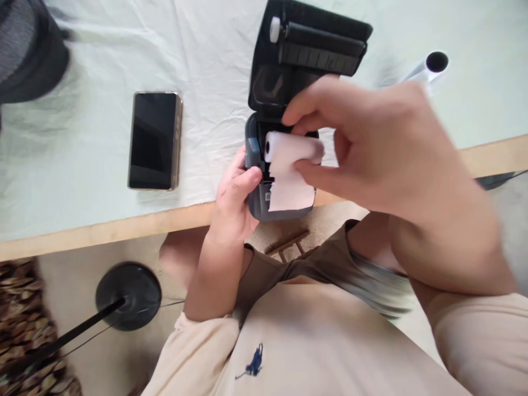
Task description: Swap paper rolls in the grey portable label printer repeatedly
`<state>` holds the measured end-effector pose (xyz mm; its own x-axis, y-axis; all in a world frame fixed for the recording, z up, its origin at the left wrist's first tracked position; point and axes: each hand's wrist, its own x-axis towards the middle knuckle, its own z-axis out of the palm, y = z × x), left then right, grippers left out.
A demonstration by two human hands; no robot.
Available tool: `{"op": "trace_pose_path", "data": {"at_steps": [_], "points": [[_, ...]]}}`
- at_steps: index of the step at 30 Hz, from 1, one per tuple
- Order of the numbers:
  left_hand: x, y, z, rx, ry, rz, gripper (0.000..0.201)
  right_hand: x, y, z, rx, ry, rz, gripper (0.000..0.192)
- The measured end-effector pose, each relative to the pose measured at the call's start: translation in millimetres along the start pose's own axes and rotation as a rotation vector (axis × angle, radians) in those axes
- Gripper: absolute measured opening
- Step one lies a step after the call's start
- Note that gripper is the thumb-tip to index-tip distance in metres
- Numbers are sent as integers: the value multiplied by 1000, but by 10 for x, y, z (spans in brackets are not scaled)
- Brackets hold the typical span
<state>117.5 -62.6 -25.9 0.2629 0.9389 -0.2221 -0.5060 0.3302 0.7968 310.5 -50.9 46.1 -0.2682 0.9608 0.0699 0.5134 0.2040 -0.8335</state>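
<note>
A small dark portable receipt printer [254,187] is held at the table's front edge, its lid [268,82] swung up and away from me. My left hand [236,195] grips the printer's left side, thumb on the rim. Over the open compartment, my right hand [367,143] pinches a small white paper roll [291,147] with its thumb below and fingers above. The roll's loose end hangs toward me across the printer's front and has a ragged left edge. Whether the roll rests on the compartment floor is hidden.
A phone [153,140] lies on the pale tablecloth to the left, with a dark grey rounded object [31,52] behind it. To the right lies another white roll [429,69] with a dark core. Below the wooden table edge [103,226] stands a round black base [128,297] with a pole.
</note>
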Motion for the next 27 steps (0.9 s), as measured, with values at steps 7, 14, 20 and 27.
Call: {"op": "trace_pose_path", "data": {"at_steps": [7, 14, 20, 27], "points": [[12, -33, 25, -23, 134, 91, 26, 35, 448, -26, 340, 482, -101, 31], [13, 28, 124, 27, 220, 84, 41, 97, 929, 96, 115, 377, -64, 36], [-16, 61, 124, -41, 182, 96, 32, 18, 992, 71, -126, 362, -10, 45], [29, -18, -7, -87, 110, 180, 31, -214, 946, -350, -472, 799, -37, 41]]}}
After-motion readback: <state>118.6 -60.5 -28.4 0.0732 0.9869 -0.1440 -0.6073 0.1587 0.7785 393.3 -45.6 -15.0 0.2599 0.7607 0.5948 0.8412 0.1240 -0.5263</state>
